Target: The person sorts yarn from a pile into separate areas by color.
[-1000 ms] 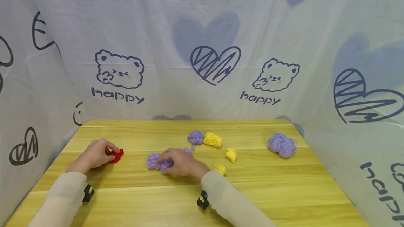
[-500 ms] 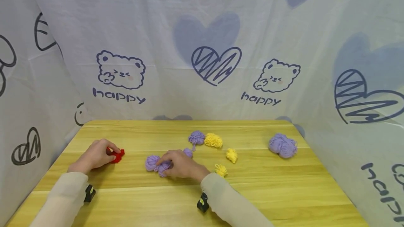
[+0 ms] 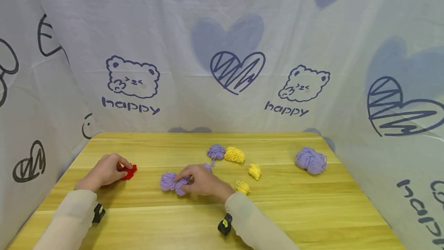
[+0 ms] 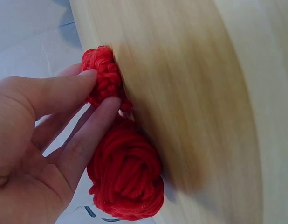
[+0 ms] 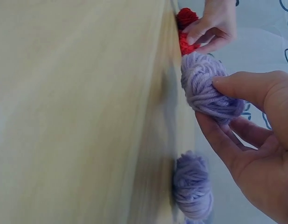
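My left hand (image 3: 119, 167) rests on the wooden table (image 3: 312, 207) at the left and holds a small red yarn ball (image 3: 128, 171). In the left wrist view its fingertips (image 4: 99, 91) pinch one red ball (image 4: 104, 70), and a second red ball (image 4: 127, 179) lies by the palm. My right hand (image 3: 184, 179) is at the table's middle. Its thumb and fingers pinch a purple yarn ball (image 3: 169, 181), seen close in the right wrist view (image 5: 207, 88). Another small purple ball (image 5: 193, 186) lies just behind that hand.
Further back lie a purple yarn ball (image 3: 216, 151) and a yellow one (image 3: 234, 154). Two small yellow balls (image 3: 254, 171) (image 3: 242, 187) sit right of my right hand. A larger purple skein (image 3: 310, 160) lies at the right. Printed cloth walls enclose the table.
My right hand has shifted its hold on the purple ball, baring more of it, and its wrist has moved slightly right. The left hand and red yarn have stayed put.
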Tool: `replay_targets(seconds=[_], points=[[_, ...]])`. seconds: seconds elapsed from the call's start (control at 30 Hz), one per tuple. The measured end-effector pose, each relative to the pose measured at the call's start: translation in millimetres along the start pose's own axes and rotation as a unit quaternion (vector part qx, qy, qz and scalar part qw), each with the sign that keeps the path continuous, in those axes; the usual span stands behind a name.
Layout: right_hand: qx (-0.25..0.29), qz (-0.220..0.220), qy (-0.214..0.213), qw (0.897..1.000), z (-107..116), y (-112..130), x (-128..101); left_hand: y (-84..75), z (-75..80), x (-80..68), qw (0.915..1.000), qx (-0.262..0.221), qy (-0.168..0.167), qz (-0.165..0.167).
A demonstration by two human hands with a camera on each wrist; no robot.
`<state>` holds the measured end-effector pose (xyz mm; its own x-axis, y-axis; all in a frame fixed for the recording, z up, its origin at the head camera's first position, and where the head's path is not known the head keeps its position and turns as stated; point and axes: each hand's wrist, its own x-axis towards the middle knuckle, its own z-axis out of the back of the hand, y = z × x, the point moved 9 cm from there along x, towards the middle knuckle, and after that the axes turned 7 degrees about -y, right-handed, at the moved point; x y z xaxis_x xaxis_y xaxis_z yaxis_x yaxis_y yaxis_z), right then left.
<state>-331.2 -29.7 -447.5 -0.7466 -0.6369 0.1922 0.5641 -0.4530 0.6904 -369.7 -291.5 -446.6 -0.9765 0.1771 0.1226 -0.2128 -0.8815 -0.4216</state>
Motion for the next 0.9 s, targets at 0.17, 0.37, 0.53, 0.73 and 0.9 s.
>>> replay_targets(seconds=[0.17,0.37,0.53,0.73,0.9], points=[[-0.006,0.009,-0.013,1.0,8.8,1.9,-2.0,0.5,1.2,0.2,1.0,0.001,-0.001,0.0],[0.012,0.017,-0.019,1.0,21.6,5.6,-7.2,-1.2,1.3,-0.4,1.0,0.003,-0.007,-0.003],[0.012,0.032,-0.027,0.999,32.4,8.7,-11.8,-2.4,1.2,-1.1,0.9999,0.003,-0.015,-0.007],[0.023,0.029,-0.041,0.998,46.1,8.0,-17.9,-1.1,1.2,-0.3,0.9998,0.006,-0.016,-0.007],[0.026,0.015,-0.053,0.998,59.3,6.4,-23.8,0.7,0.4,0.1,0.9999,0.006,-0.011,-0.005]])
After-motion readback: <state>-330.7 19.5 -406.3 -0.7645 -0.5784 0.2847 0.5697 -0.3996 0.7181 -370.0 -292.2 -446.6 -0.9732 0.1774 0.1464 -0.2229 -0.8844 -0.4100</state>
